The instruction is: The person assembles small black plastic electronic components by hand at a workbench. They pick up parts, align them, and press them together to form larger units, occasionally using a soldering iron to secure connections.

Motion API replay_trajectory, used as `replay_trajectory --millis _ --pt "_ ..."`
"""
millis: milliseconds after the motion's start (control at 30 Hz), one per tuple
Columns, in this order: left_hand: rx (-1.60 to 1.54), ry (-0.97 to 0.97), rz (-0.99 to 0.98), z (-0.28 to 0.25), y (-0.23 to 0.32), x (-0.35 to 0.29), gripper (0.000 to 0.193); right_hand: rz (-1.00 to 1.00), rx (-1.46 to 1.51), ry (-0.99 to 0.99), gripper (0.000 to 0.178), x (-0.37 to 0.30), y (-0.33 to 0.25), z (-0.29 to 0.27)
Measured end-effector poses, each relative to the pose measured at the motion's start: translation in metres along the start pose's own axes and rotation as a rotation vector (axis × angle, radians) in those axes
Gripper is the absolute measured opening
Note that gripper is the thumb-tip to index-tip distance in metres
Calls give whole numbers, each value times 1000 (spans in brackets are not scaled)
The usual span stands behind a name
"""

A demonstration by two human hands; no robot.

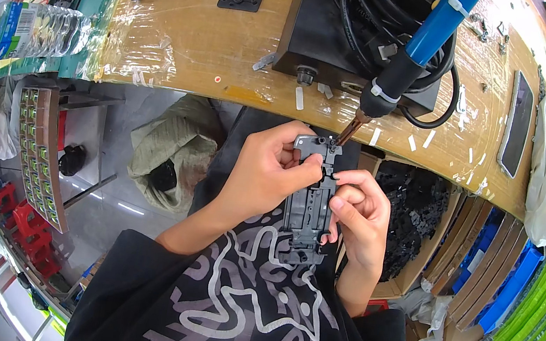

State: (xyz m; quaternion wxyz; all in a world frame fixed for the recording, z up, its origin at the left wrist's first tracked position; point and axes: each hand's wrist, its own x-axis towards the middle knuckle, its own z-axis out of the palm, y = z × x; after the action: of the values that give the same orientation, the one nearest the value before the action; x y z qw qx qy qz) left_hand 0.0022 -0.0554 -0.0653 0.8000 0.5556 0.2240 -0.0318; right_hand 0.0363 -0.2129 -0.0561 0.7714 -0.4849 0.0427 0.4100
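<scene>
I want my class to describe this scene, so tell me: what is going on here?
A seated person holds a long grey plastic part upright in both hands, left hand gripping its upper end, right hand steadying its side. The part's top meets the tip of a blue-handled soldering iron hanging at the wooden bench edge. A box of black parts sits alongside.

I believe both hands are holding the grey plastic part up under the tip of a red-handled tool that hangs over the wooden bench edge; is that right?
Not quite: the tool has a blue handle, not red, as the head view shows. Otherwise yes: the left hand and right hand both hold the grey plastic part up under the tool's tip at the wooden bench edge.
</scene>
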Motion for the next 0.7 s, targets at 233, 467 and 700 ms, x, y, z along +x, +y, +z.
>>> replay_trajectory --millis 233,467,700 --pt "-35 18 44 3 -6 1 15 -12 -14 10 21 2 -1 -1" --pt "185 -57 10 -8 -23 8 24 -34 -170 50 19 6 6 -9" --pt "781 -378 -58 -52 17 -3 35 68 -150 338 24 18 65 -154"
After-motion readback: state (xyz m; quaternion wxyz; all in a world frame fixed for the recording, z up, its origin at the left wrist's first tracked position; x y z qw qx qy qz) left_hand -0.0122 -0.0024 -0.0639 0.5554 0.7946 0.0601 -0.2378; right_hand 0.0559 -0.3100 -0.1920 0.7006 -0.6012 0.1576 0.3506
